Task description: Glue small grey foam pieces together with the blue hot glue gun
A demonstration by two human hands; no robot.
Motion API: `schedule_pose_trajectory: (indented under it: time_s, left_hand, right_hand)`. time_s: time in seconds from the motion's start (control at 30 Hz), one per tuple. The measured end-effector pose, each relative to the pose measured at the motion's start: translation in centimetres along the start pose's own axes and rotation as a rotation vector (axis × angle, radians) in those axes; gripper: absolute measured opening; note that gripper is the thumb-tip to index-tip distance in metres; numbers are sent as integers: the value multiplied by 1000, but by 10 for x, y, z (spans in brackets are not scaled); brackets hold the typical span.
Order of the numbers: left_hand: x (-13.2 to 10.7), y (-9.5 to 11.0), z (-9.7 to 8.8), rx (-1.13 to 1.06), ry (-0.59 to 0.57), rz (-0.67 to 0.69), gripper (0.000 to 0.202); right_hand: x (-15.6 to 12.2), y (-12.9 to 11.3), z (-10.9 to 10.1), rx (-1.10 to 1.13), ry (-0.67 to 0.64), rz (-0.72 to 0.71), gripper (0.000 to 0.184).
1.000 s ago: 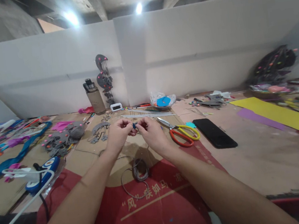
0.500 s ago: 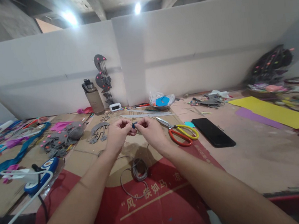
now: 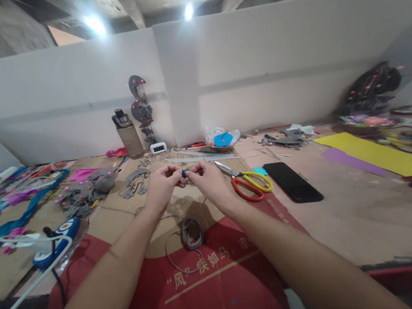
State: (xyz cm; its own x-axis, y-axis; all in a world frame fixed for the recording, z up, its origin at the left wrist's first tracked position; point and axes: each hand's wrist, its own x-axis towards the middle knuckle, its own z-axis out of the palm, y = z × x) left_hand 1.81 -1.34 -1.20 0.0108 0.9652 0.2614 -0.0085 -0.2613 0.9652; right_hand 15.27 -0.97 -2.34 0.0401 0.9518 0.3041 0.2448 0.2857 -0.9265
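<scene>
Both hands meet over the middle of the cardboard, pinching one small dark blue piece (image 3: 185,173) whose kind is too small to make out. My left hand (image 3: 164,183) has thumb and forefinger closed on its left side. From the right, my right hand (image 3: 206,178) grips it between the fingertips. Below the hands a coil of grey cord (image 3: 191,233) lies on the red and tan cardboard (image 3: 221,291). Scissors (image 3: 250,181) with one red and one yellow handle rest just right of my right hand. Grey felt cutouts (image 3: 137,182) lie left of my left hand.
A black phone (image 3: 293,182) lies right of the scissors. Behind the hands are a ruler (image 3: 202,158), a small white clock (image 3: 158,148), a bottle (image 3: 128,136) and a bowl (image 3: 223,142). At left, a white cable (image 3: 31,288) crosses near a blue power strip (image 3: 58,243). Yellow sheet (image 3: 384,154) at right.
Both hands keep their pinch on the small blue piece, with barely any finger movement. The whole view has shifted very slightly.
</scene>
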Motion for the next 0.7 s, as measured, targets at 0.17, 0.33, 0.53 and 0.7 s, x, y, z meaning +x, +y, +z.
schedule_pose_trajectory:
  time_s: [0.17,0.33,0.53,0.7]
  left_hand:
    - [0,2,0,-62,-26,-34,17]
    - [-1,4,2,-165,-42,-155,22]
    - [0,7,1,-247,-135,-257,20]
    - [-1,9,4,-280,-142,-256,22]
  right_hand:
    - [1,-2,-5,47,-40,-25,27]
    - [0,-1,-4,128,-48,9,20]
    - [2,7,-2,313,-41,60,18]
    - [1,8,-5,455,-65,129,19]
